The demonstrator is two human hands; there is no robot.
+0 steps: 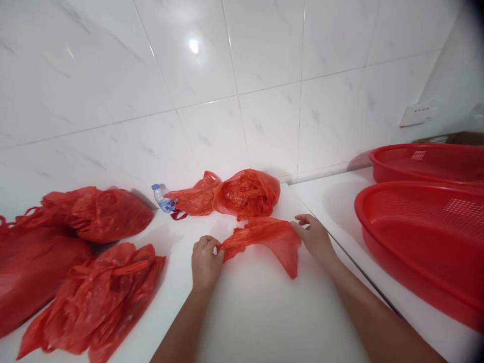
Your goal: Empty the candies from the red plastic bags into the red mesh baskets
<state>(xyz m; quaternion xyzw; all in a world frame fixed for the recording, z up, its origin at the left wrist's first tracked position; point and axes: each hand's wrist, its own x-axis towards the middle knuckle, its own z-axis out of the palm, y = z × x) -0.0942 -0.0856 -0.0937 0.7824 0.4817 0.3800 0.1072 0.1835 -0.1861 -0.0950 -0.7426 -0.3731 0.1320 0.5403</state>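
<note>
A thin red plastic bag (264, 234) is stretched sideways above the white tabletop (272, 312), one corner hanging down. My left hand (206, 259) pinches its gathered left end between thumb and fingers. At the other end, my right hand (312, 234) grips the edge with thumb and fingertips, the remaining fingers loosely curled. Just behind lies a bundle of crumpled red plastic bags (249, 194) against the wall, its open mouth facing me.
A small clear bottle (163, 199) with a blue cap leans by the wall. Full-looking red bags (113, 214) and a crumpled red bag (94, 302) lie at left. Two red plastic baskets (416, 252) stand at right. A wall socket (416, 115) is above them.
</note>
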